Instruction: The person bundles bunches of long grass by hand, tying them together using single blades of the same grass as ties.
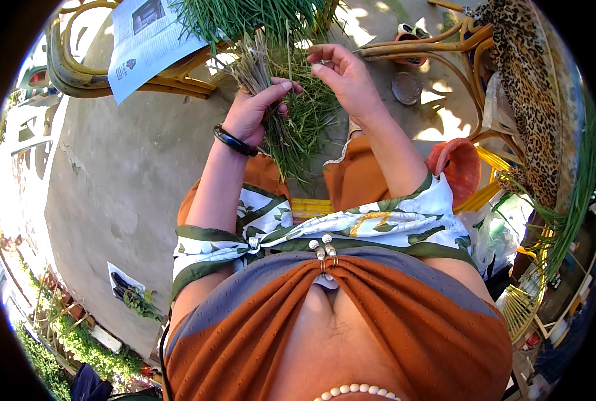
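My left hand (258, 108), with a dark bangle at its wrist, is closed around a bundle of grass-like stalks (254, 62). The bundle's dry, straw-coloured ends point up, and its green blades hang down between my knees. To its right my right hand (339, 75) is raised with curled fingers, thumb near the index finger; whether a thin blade is between them is too small to tell. Below both hands a loose heap of green and yellowed trimmings (315, 100) lies on the ground. Long green leaves (258, 17) rest just beyond the bundle, beside a printed newspaper sheet (152, 45).
A cane chair (85, 82) stands at the upper left. Another cane chair (428, 47) with leopard-print cloth (521, 100) is at the right, more green leaves (576, 200) hanging beside it. Near my right knee is a red plastic container (456, 165). Dark eggplant-like vegetables (122, 284) lie lower left.
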Demonstrator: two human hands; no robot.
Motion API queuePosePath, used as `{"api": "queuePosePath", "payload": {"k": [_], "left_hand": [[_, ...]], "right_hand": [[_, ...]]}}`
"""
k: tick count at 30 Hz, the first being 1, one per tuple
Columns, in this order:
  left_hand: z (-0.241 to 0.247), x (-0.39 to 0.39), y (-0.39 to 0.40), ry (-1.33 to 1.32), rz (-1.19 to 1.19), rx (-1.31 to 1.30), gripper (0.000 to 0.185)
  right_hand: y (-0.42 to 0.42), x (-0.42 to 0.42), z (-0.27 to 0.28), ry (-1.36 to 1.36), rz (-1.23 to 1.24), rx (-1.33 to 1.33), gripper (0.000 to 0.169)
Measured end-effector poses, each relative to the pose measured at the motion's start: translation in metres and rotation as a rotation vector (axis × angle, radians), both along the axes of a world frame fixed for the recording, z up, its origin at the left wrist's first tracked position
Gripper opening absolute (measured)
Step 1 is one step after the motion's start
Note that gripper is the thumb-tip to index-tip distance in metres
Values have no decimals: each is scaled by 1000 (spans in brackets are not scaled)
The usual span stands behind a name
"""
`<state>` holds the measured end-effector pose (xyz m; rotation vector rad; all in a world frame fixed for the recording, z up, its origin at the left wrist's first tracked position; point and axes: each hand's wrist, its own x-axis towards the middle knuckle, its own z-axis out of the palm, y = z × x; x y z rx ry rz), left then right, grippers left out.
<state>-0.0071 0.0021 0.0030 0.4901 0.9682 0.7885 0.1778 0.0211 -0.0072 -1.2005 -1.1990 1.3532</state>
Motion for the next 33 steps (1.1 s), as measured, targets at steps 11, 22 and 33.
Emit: {"api": "queuePosePath", "payload": {"k": [11,22,33], "left_hand": [[-3,-3,-1,-101,-25,-54,15],[0,3,-3,42,-17,74,15],[-6,1,-5,193,-42,196,13]], "right_hand": [[-7,-4,12,186,277,-112,11],[-6,-7,4,4,207,-51,10],[-6,-4,5,-286,260,83,15]]}}
